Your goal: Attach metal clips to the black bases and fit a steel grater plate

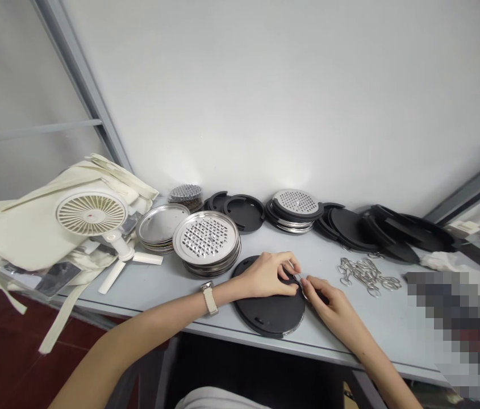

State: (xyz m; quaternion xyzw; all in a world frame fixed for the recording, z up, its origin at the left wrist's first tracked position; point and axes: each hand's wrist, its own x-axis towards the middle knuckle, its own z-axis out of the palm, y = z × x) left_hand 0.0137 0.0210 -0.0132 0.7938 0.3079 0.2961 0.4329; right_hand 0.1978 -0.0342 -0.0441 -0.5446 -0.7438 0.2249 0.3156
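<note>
A round black plastic disc point(267, 315) lies flat near the table's front edge, with raised nubs and a strip of metal along its lower right rim. Across its upper part reaches my left hand point(270, 274), fingers curled around one end of a small shiny metal wire clip point(299, 279). My right hand point(331, 304), at the disc's right edge, pinches the same clip between thumb and fingers. Fingers partly hide the clip, so its exact shape and whether it touches the disc cannot be made out. To the right lies a pile of similar metal clips point(367, 274).
Stacked round metal grater plates point(208, 238) and plain metal discs point(163, 223) stand left. Behind are black round holders point(243, 213), a grater plate stack point(296, 203) and more black holders point(353, 227). A white fan point(92, 214) and cream bag point(22, 227) occupy the left end.
</note>
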